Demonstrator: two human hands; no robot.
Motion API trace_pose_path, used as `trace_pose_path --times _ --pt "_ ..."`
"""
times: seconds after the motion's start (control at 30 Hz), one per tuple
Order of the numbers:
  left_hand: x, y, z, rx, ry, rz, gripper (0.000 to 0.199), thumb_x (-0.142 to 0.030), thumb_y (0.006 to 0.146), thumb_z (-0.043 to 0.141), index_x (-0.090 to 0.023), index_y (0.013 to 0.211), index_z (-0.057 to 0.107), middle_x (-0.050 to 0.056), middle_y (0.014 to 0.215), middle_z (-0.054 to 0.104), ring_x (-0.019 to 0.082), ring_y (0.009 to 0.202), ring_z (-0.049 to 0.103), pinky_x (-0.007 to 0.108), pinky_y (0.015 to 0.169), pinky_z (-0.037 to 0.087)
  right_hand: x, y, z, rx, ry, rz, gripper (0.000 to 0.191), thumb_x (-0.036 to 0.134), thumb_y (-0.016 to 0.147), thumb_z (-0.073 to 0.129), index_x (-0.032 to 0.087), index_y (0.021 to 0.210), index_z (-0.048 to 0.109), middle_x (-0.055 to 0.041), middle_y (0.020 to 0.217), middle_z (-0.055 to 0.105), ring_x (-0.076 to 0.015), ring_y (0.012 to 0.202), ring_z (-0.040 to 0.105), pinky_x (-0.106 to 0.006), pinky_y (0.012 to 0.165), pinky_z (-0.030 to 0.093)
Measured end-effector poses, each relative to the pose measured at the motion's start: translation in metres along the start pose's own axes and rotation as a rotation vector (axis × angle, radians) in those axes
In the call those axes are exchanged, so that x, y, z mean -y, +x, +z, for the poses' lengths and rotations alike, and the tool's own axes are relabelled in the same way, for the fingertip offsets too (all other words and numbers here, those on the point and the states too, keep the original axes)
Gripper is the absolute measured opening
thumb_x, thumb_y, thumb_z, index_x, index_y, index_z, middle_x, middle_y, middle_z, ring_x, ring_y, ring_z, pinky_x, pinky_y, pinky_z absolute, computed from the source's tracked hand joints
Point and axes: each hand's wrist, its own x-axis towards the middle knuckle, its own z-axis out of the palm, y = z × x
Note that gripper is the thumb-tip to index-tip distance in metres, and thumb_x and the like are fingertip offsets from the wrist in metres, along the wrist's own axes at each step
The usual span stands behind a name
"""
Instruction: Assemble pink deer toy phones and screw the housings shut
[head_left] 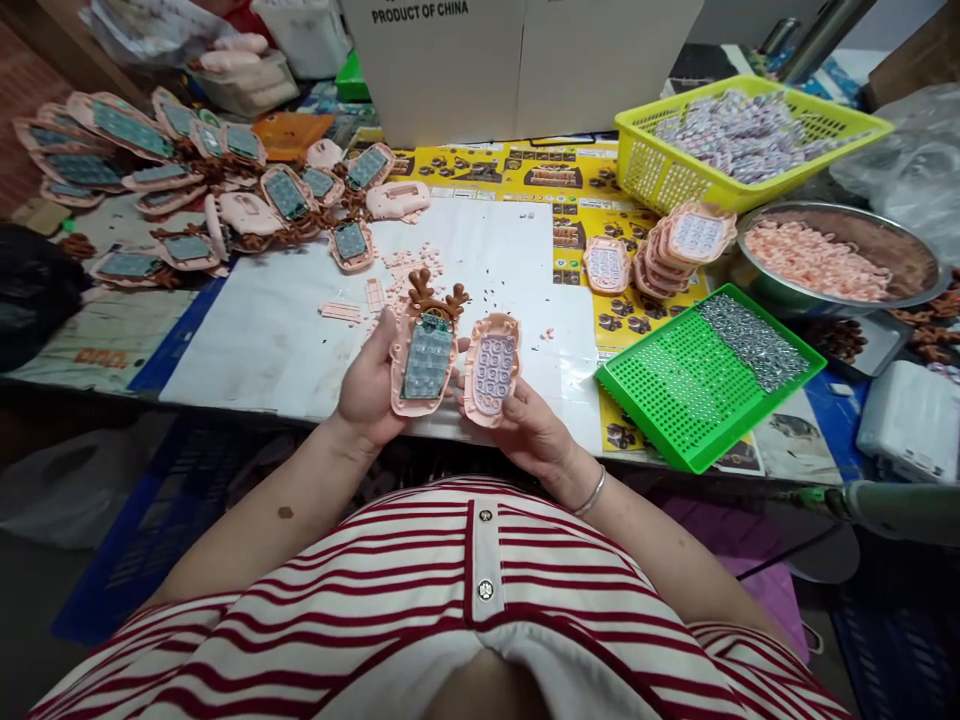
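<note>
Near the table's front edge, my left hand (369, 385) grips a pink shell half (426, 365) with a green circuit board inside and brown antlers at its top. Just right of it, my right hand (536, 428) holds another pink shell half (493, 370), with a pale keypad sheet set in it. The two halves are side by side, slightly apart, insides facing up. Some fingertips are hidden behind the shells. Small pink pieces (375, 295) lie on the white sheet (262, 310) beyond my hands.
Shells with boards and antlers (285, 195) pile up at left. A stack of keypad shells (667, 255), a green tray (675, 400) of screws, a steel bowl (919, 265) of pink parts and a yellow basket (652, 180) stand right. A large box (517, 75) is behind.
</note>
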Motion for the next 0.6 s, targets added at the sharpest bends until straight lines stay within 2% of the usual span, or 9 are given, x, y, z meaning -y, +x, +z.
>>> trace_pose_path --times 0.13,0.23,0.37,0.47,0.53,0.6 --pt "0.014 0.002 0.009 -0.114 0.067 0.113 0.042 -0.058 0.090 0.065 -0.019 0.104 0.072 0.004 0.088 0.077 0.020 0.074 0.073 0.029 0.066 0.058 -0.006 0.009 0.009 -0.026 -0.053 -0.014 0.056 0.039 0.063 0.092 0.029 0.114 0.070 -0.0009 0.112 0.077 -0.0154 0.096 0.069 -0.028 0.089 0.055" --pt "0.023 0.000 0.018 -0.154 0.126 0.192 0.045 -0.060 0.086 0.071 -0.019 0.105 0.071 0.004 0.093 0.077 0.018 0.079 0.072 0.025 0.065 0.055 -0.012 0.015 0.015 -0.067 -0.067 -0.090 0.064 0.031 0.061 0.093 0.029 0.119 0.066 0.0009 0.112 0.076 -0.0148 0.100 0.068 -0.029 0.096 0.054" --pt "0.030 0.000 0.026 -0.140 0.197 0.234 0.049 -0.059 0.086 0.072 -0.022 0.116 0.069 0.004 0.099 0.076 0.020 0.098 0.070 0.024 0.077 0.054 -0.018 0.019 0.019 -0.139 -0.105 -0.128 0.082 0.027 0.058 0.095 0.031 0.131 0.059 -0.0006 0.121 0.073 -0.0190 0.118 0.066 -0.037 0.111 0.051" --pt "0.031 -0.001 0.028 -0.108 0.232 0.249 0.044 -0.059 0.084 0.075 -0.023 0.110 0.071 0.002 0.097 0.073 0.019 0.098 0.067 0.023 0.081 0.053 -0.020 0.018 0.019 -0.135 -0.128 -0.121 0.090 0.027 0.056 0.095 0.032 0.137 0.055 -0.0024 0.128 0.071 -0.0215 0.124 0.065 -0.042 0.115 0.050" --pt "0.031 -0.002 0.028 -0.075 0.244 0.223 0.046 -0.060 0.081 0.077 -0.024 0.109 0.071 0.001 0.093 0.072 0.019 0.093 0.067 0.023 0.078 0.053 -0.020 0.017 0.018 -0.120 -0.139 -0.130 0.092 0.029 0.057 0.095 0.032 0.140 0.054 -0.0031 0.130 0.070 -0.0225 0.125 0.065 -0.043 0.115 0.050" --pt "0.031 -0.003 0.026 -0.036 0.221 0.141 0.052 -0.060 0.081 0.077 -0.025 0.118 0.069 0.002 0.095 0.073 0.020 0.098 0.068 0.024 0.080 0.054 -0.020 0.016 0.017 -0.113 -0.152 -0.131 0.094 0.029 0.057 0.095 0.033 0.141 0.053 -0.0033 0.130 0.070 -0.0232 0.125 0.066 -0.044 0.116 0.049"
